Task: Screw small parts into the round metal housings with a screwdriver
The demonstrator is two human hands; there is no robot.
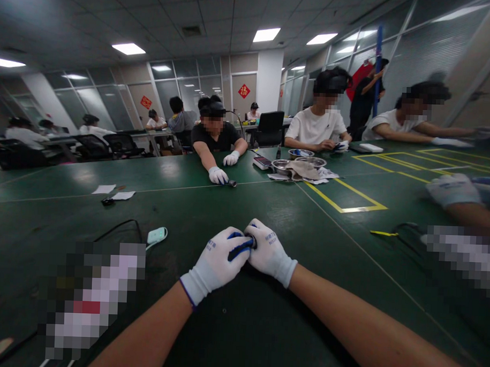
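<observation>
Both my hands wear white gloves and meet over the green table (268, 216) just in front of me. My left hand (216, 263) is closed around a blue-and-black handle, which looks like a small tool (239, 248). My right hand (269, 252) is closed against the tool's far end, its fingers pinched on a small dark part that I cannot make out. The two hands touch each other.
A pale green device (157, 235) with a black cable lies to the left. Metal bowls (297, 164) and a cloth sit farther back. Across the table, a person's gloved hand (218, 175) rests by a small dark part (231, 183). Another gloved hand (454, 189) is at the right.
</observation>
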